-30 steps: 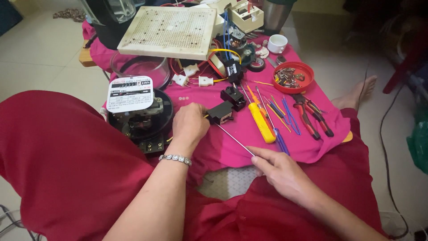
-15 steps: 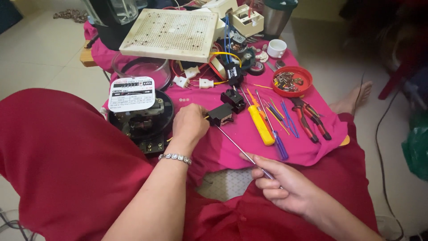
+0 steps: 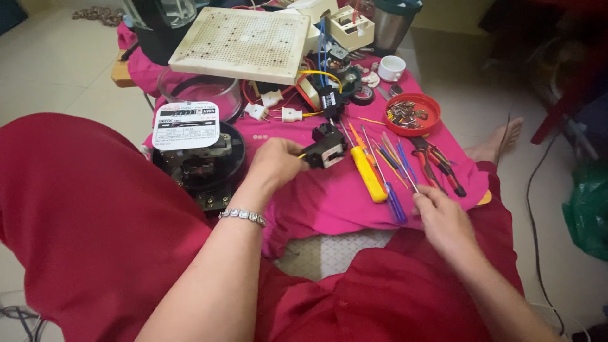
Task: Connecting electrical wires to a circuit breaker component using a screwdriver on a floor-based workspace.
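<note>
Black electrical component (image 3: pixel 324 147): held off the pink cloth (image 3: pixel 329 202) in the left hand (image 3: pixel 277 163), fingers closed around its 9 o'clock end, near the centre of the work area. The right hand (image 3: pixel 443 218) rests at the cloth's 4 o'clock edge, fingers curled loosely over the handle ends of the laid-out tools; whether it actually grips the thin metal rod (image 3: pixel 399 170) cannot be determined.

Surroundings, working outward: a yellow-handled screwdriver (image 3: pixel 369 175) lies just beside the component at 4 o'clock, with further screwdrivers and red-handled pliers (image 3: pixel 437 161) beyond. A round electricity meter (image 3: pixel 195 155) sits at 9 o'clock of the left hand. A red dish of small parts (image 3: pixel 410 114) lies at 1 o'clock.

Hazards: the component is pinched at one end only and could rotate or drop. Crowded tool handles may roll if the right hand disturbs them. The cloth overhangs the lap; small items could slide off.
</note>
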